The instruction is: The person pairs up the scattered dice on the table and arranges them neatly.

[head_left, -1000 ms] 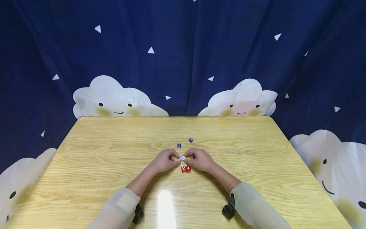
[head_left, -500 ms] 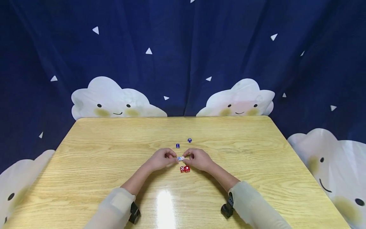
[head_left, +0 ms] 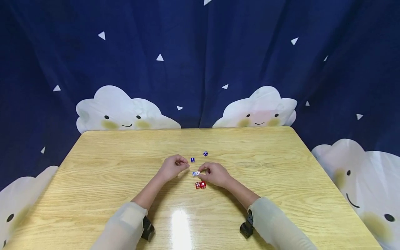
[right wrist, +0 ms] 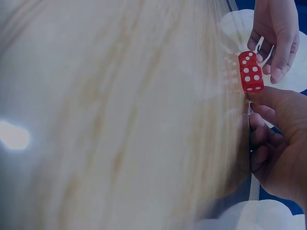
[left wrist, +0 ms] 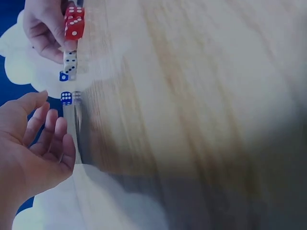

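Two white dice (head_left: 196, 173) sit side by side on the wooden table, touching. My right hand (head_left: 216, 174) pinches the right-hand white die between thumb and fingertips. To the left, my left hand (head_left: 172, 168) holds nothing, its fingers relaxed and apart from the dice; the left wrist view also shows that loose left hand (left wrist: 41, 143). Just in front of the white pair lie two red dice (head_left: 200, 185), also side by side. Behind are two separate blue dice, one near die (head_left: 192, 160) close to the left fingertips and one farther die (head_left: 205, 153). In the right wrist view, a red die (right wrist: 251, 72) hides the white ones.
The wooden table (head_left: 109, 173) reaches back to a dark blue curtain (head_left: 187, 52) printed with smiling clouds. A bright reflection shines on the tabletop near its front. Each forearm wears a black camera, the right one (head_left: 247, 227) hanging beside the sleeve.
My left hand has let go of the white dice and moved back and to the left, toward the near blue die. My right hand stays at the white pair.
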The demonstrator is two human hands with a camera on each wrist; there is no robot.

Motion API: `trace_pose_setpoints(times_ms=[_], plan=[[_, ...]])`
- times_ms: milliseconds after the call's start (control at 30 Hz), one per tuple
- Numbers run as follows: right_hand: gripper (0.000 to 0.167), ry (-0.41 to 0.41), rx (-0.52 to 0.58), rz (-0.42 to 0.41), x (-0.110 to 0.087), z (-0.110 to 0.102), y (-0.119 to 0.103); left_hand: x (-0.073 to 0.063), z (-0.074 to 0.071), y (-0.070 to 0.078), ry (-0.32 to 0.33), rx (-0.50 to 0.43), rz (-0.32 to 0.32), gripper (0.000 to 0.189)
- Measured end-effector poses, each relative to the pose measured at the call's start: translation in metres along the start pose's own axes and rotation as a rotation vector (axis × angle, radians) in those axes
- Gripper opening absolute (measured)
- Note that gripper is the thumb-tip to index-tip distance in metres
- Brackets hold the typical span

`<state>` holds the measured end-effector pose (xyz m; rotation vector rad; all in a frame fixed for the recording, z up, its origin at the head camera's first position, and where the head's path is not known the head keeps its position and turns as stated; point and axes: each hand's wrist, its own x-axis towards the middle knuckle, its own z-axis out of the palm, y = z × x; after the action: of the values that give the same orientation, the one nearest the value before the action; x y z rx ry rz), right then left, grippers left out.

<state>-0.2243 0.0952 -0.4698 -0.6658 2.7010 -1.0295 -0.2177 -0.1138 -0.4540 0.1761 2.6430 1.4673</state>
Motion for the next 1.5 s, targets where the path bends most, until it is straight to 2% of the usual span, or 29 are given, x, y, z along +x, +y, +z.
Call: trace_pose_setpoints(times_ms=[233,400,800,1500], plan=[[0.017,-0.016,0.002,0.003,-0.001,-0.001,-0.002,0.01,0.004,0.002,0.068,0.108,0.058,0.013],[0.016,-0.018,0.008,0.003,-0.001,-0.001,-0.002,0.015,0.007,0.005,0.063,0.188,0.079,0.017],[0.017,-0.027,0.001,0.012,0.001,-0.001,0.0,0.03,0.011,0.006,0.044,0.313,0.11,0.023],[0.017,-0.032,-0.019,0.014,0.001,-0.002,0.0,0.033,0.014,0.005,0.008,0.335,0.061,0.02]])
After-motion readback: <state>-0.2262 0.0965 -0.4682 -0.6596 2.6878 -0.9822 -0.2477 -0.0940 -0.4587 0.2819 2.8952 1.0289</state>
